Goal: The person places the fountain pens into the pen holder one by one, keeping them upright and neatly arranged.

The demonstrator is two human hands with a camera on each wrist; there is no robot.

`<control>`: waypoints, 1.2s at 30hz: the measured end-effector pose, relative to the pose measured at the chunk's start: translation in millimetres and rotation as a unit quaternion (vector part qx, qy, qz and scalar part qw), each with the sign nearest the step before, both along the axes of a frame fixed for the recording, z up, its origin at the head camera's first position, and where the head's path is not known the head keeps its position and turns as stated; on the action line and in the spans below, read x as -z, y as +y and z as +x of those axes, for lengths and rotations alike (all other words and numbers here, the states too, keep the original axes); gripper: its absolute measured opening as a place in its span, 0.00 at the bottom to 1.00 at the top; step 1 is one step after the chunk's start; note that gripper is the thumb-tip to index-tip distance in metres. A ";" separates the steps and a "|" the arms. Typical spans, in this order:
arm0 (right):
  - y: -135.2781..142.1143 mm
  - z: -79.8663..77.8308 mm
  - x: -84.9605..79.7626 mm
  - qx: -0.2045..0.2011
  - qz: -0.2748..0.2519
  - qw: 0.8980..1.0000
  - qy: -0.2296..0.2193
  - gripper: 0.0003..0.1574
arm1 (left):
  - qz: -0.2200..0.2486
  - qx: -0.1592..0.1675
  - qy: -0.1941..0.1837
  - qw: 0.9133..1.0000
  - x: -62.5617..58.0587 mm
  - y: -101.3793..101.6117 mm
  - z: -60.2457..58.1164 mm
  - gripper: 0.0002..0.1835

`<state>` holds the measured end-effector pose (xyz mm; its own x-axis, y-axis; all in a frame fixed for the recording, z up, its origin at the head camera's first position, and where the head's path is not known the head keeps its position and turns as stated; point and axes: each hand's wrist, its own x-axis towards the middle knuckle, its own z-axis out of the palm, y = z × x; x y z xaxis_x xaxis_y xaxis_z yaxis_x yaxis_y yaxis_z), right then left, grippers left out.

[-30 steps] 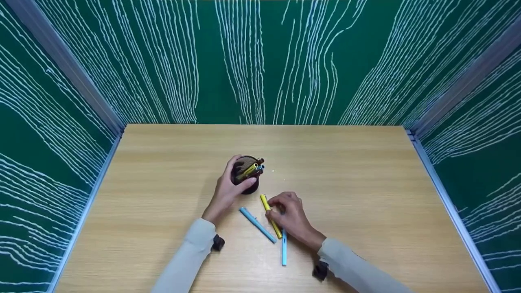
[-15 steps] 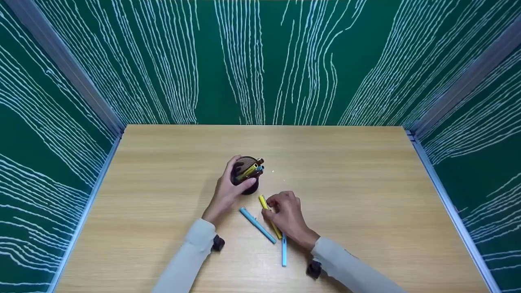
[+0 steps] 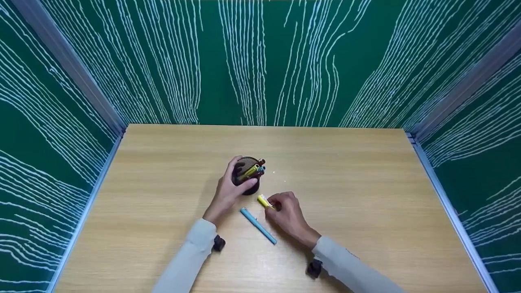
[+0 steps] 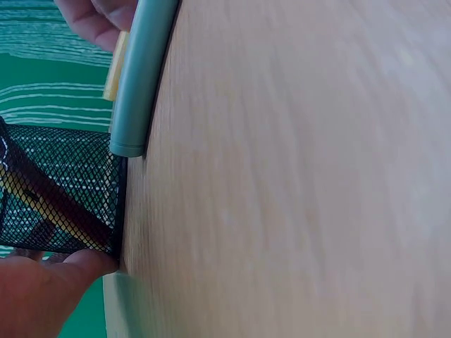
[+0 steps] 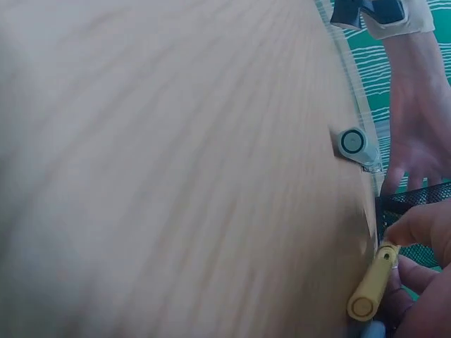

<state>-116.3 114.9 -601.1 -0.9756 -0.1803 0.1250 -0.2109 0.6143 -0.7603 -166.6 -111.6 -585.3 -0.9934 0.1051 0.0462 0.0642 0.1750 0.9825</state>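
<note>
My left hand [image 3: 228, 191] grips a black mesh pen holder [image 3: 253, 189] around its side, thumb toward me. Several pens lean to the right inside it, a yellow pen [image 3: 248, 173] among them. Just right and nearer, my right hand [image 3: 290, 215] pinches another yellow pen [image 3: 263, 200] between thumb and fingers, its lower part hidden by the hand. In the right wrist view, a light blue end [image 5: 374, 329] shows right beside this yellow pen [image 5: 372, 287]. Between both arms a blue pen [image 3: 258, 226] lies slantwise on the table, large in the left wrist view.
The wooden table [image 3: 346, 171] is walled by green panels [image 3: 228, 61] with wavy white lines. Metal rails [image 3: 452, 211] run along its sides. A small black device [image 3: 314, 268] sits under each wrist.
The yellow pen in my right hand has turned, its lower end slipping from sight under the hand. The second light blue pen beneath that hand no longer shows on the table. My left hand stays put.
</note>
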 end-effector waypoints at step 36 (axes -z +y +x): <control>58.7 -17.8 -63.1 0.132 -0.226 0.965 -0.014 0.07 | -0.006 -0.003 -0.006 1.000 0.0 1.1 -0.1 0.49</control>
<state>-134.2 173.5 -538.0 -0.9843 0.1422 0.1045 -0.0667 0.2485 -0.9663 -166.7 -110.5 -585.3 -0.9944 0.1004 0.0324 0.0508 0.1869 0.9811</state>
